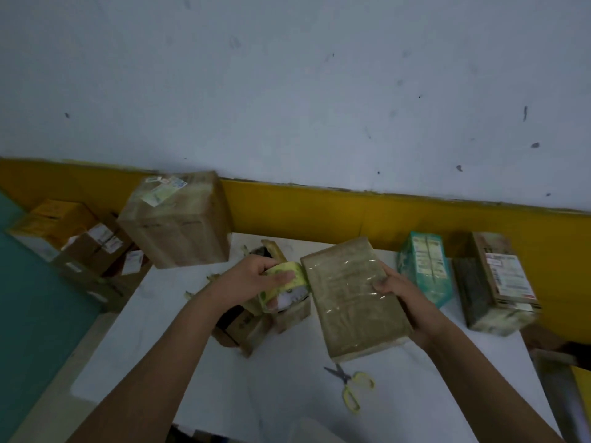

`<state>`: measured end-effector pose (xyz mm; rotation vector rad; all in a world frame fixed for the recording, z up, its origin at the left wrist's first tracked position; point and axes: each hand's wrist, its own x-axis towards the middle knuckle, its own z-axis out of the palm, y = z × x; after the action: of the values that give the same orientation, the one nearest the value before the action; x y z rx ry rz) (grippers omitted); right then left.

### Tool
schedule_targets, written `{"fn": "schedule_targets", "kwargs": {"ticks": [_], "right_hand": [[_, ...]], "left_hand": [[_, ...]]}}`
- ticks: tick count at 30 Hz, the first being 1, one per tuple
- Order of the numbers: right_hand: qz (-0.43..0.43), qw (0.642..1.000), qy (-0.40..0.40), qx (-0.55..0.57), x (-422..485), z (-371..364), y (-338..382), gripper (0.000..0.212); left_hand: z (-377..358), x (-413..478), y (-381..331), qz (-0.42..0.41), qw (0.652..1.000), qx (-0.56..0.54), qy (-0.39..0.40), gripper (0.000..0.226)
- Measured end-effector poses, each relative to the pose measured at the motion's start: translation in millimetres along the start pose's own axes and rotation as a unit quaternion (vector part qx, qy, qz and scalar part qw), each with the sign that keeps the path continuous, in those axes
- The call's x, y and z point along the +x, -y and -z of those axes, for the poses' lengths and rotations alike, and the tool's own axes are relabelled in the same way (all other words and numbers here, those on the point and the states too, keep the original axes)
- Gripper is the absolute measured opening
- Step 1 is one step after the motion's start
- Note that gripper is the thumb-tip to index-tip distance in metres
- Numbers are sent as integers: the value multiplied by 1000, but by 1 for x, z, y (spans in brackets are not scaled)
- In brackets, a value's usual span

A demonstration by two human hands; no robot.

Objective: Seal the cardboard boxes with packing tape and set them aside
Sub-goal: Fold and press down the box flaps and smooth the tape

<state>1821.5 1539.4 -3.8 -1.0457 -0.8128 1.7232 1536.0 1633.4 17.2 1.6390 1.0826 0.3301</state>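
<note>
**Cardboard box (pixel 355 298) part-taped, roll at its left edge**

Progress: the box is flat and sits at frame centre, lifted at a tilt over the white table (pixel 287 404). Glossy tape already covers its top face, so I judge the sealing well under way but not finished. It has not been set aside.

- Right hand (pixel 399 292) grips the box's right edge, thumb on top and fingers wrapped under.
- Left hand (pixel 252 276) is curled round the yellow-green tape roll (pixel 284 284), which is held against the box's left edge. The tape looks uncut, but blur makes that hard to confirm.
- Likely done: the large taped box (pixel 179 219) at upper left. The teal box (pixel 425 266) and dark box (pixel 492 282) at right stand apart from the work.
- Likely left: the small open-flapped box (pixel 256 327) at centre-left, under the roll.

Around:

- A pile of boxes (pixel 80 241) lies at far left, below table level.
- Scissors (pixel 350 383) lie at lower centre, near the held box and handy for the cut.
- Tape scraps (pixel 192 294) lie left of the left forearm.

In the way: the open-flapped box crowds the roll hand. Nothing else looks like a block.
</note>
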Motion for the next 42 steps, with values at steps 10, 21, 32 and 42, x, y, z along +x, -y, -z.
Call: {"fn": "schedule_targets", "kwargs": {"ticks": [10,21,32,42], "right_hand": [[-55,972,-113,196,2,-8,-19,108],[-69,940,-33,333,10,-21,-33,44],[-128,988,-71,49,33,-24,28,68],[-147,982,-31,111,33,-29,50,55]], "left_hand": [[-11,14,5,-22,979,-62,-195,59],[-55,19,-19,-39,864,-463,-192,76],[-54,58,-73,45,922,-242,-299,63],[-46,63,-109,-31,918,-212,-334,12]]}}
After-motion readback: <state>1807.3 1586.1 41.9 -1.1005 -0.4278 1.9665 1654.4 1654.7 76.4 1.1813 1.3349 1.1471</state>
